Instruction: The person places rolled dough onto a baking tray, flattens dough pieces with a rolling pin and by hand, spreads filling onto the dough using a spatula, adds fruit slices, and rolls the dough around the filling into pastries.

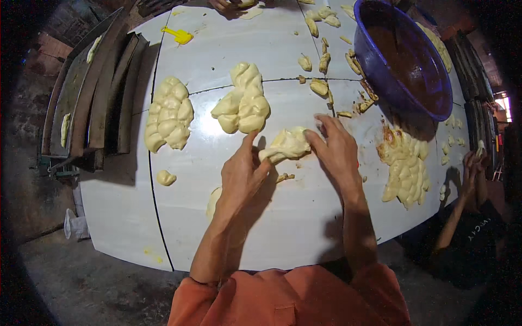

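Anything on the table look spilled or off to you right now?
Yes. A brown smear stains the upper-left part of the right-hand dough cluster, near the purple basin; it stands out against otherwise pale dough. Small yellow smears also mark the near-left part of the white tabletop.

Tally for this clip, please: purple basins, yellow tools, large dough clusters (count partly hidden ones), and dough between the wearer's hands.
Round purple plastic-looking basin: 1
Bright yellow plastic-looking tool: 1
Large pale lumpy dough clusters, one partly behind the basin: 4
Irregular pale dough piece between left hand and right hand: 1
Total: 7
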The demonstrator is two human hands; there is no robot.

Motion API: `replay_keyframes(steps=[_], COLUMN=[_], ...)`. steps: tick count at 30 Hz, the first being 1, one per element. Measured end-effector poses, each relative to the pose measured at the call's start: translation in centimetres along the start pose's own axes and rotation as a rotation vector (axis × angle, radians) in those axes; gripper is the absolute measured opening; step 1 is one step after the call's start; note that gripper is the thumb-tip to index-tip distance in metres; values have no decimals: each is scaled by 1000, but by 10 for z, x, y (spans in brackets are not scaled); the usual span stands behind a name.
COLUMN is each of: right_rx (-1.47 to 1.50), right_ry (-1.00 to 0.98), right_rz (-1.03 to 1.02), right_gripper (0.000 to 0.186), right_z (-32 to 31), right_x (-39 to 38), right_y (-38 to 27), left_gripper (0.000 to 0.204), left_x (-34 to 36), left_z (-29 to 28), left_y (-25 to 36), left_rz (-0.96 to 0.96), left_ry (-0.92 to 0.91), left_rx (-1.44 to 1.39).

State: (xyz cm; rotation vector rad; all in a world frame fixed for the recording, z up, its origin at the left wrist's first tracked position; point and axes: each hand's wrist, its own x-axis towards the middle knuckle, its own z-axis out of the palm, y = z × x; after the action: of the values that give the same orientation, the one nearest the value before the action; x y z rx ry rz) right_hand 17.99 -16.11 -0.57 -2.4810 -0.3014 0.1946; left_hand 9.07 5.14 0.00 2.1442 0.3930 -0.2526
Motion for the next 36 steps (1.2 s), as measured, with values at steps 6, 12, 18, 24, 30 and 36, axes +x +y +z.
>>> replay_keyframes(steps=[6, 12, 18, 24, 30, 36], right_rx=[-87, 794, 1030, 636, 741, 600], right_ry=[-16, -214, -199, -63, -189, -88], right_rz=[-478, 233, 350, 159, 190, 48], right_gripper=[24, 30, 32, 36, 37, 38], right_z=[14, -17, -6, 31, 29, 21], right_x=[5, -18, -9, 7, 7, -1], right_y=[11, -9, 3, 26, 26, 12], left_gripper=[90, 81, 51, 34, 42, 58], left_x=[26, 42, 67, 96, 77, 70], left_z=[35, 14, 12, 24, 4, 17], left_y=[-9, 3, 26, 8, -7, 2], left_rz=[484, 604, 742, 710, 803, 656], left_ry=[109, -73, 56, 84, -39, -59], left_rx=[146, 26, 201, 297, 251, 335])
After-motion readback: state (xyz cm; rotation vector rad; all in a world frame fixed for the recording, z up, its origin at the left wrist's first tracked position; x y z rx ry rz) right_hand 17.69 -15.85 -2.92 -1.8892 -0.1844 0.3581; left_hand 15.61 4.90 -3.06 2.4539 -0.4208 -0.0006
